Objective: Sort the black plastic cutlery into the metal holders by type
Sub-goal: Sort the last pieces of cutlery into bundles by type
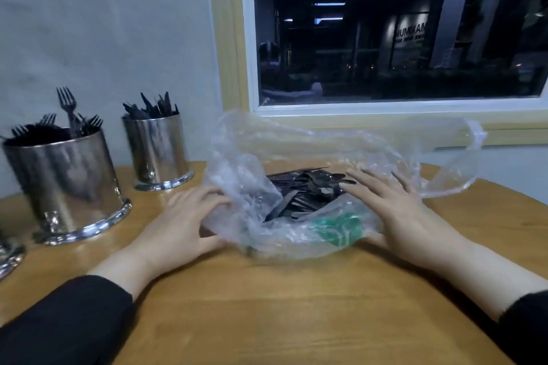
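Here, a round wooden bench (pixel 267 305), warm brown, with a smooth and slightly shiny top. Behind it a pale grey wall (pixel 103 24), and to the right a window (pixel 400 24) in a white and light-wood frame, dark outside, with some lit signs and ceiling lights reflected in the glass.

In the middle of the bench, a crumpled clear plastic bag (pixel 296 157), open toward the person, with a green print on its near side. Inside it, a loose pile of black plastic cutlery (pixel 305 190), lying flat and mixed.

Left hand (pixel 181 222) flat on the bench, fingers spread and touching the left edge of the bag, grip open, clamped on nothing. Right hand (pixel 391 201) likewise open, palm down, fingers apart, resting at the right side of the bag opening, just beside the pile. Black sleeves on both arms.

At the left, two metal holders: the near holder (pixel 65 187) with forks standing up, the far holder (pixel 157 151) near the wall with knives. At the left edge, only a shiny base of a third holder (pixel 9 258).
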Tool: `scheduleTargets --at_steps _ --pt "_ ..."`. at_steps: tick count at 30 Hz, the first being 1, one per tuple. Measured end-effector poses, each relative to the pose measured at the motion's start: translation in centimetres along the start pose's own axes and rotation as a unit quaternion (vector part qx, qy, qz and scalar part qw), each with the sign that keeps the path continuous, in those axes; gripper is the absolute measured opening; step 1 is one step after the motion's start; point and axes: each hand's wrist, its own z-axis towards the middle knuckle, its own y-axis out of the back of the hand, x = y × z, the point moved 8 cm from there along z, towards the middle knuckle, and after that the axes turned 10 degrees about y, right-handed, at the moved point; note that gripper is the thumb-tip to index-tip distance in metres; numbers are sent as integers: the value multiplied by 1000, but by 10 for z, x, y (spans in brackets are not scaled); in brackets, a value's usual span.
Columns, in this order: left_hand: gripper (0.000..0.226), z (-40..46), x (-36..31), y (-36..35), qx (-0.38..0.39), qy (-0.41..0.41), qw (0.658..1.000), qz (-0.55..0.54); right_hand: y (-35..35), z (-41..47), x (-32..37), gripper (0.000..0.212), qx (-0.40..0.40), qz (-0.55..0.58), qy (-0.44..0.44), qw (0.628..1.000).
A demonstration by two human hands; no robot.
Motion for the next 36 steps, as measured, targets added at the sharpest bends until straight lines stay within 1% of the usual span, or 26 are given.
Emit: scheduleTargets --at_steps 1,2,4,5,6,8,11,13,16,18,20,21,22,24,25,27,28,29,30,31,32,33,34,35,36 --pt "73 -3 6 -2 22 11 1000 14 -2 -2 -2 87 9 -9 -20 1000" --pt "80 -4 10 -6 47 21 998 25 -5 -3 -5 90 19 -13 -41 999" --pt "86 -2 13 -14 70 32 997 28 -13 -6 -10 92 46 -9 -72 996" --pt "87 0 13 -16 74 37 996 20 -18 -7 -11 90 63 -4 -81 995" --pt "85 3 12 -16 70 48 996 4 -22 -8 -13 86 76 6 -87 993" --pt "75 11 11 -17 61 65 996 -25 -27 -9 -15 78 96 42 -101 989" --pt "46 21 10 -19 39 66 997 12 -27 -8 -15 66 106 92 -122 983" --pt "25 23 7 -17 2 47 999 10 -24 -7 -14 57 94 105 -128 982" --pt "33 18 14 -11 -46 61 996 -36 -23 -12 -19 42 67 137 -147 977" --pt "23 11 18 4 -76 90 987 -107 -12 -13 -21 36 38 146 -170 974" --pt "15 1 15 33 -127 118 966 -190 13 -9 -20 27 -19 162 -195 967" --pt "18 -3 11 51 -151 131 952 -230 30 -4 -18 22 -45 168 -205 963" --pt "22 -5 5 72 -179 141 938 -260 46 4 -20 22 -64 166 -218 960" --pt "27 2 -2 116 -221 182 917 -278 79 29 -29 30 -96 147 -251 952" --pt "25 15 -1 132 -226 203 908 -289 91 45 -38 33 -114 145 -272 944" --pt "15 48 7 152 -220 232 888 -330 105 79 -53 31 -131 135 -306 933" --pt "16 64 9 153 -210 246 888 -328 108 94 -56 34 -134 112 -317 932" --pt "18 77 12 148 -194 259 898 -296 106 106 -58 42 -136 83 -312 936" --pt "17 86 13 139 -175 273 909 -261 103 115 -56 46 -148 60 -289 944" --pt "19 93 14 124 -155 281 916 -241 99 120 -49 44 -168 34 -250 953" --pt "26 95 14 107 -135 289 918 -237 93 120 -37 40 -194 6 -201 960" --pt "35 95 17 89 -120 297 916 -243 88 113 -21 36 -230 -12 -149 962" --pt "38 94 22 73 -117 303 915 -241 84 101 -5 33 -265 -10 -102 959" --pt "37 94 28 58 -115 309 917 -225 78 88 10 34 -278 -2 -59 959" --pt "34 93 36 45 -115 314 920 -204 66 76 23 40 -255 7 -17 967"
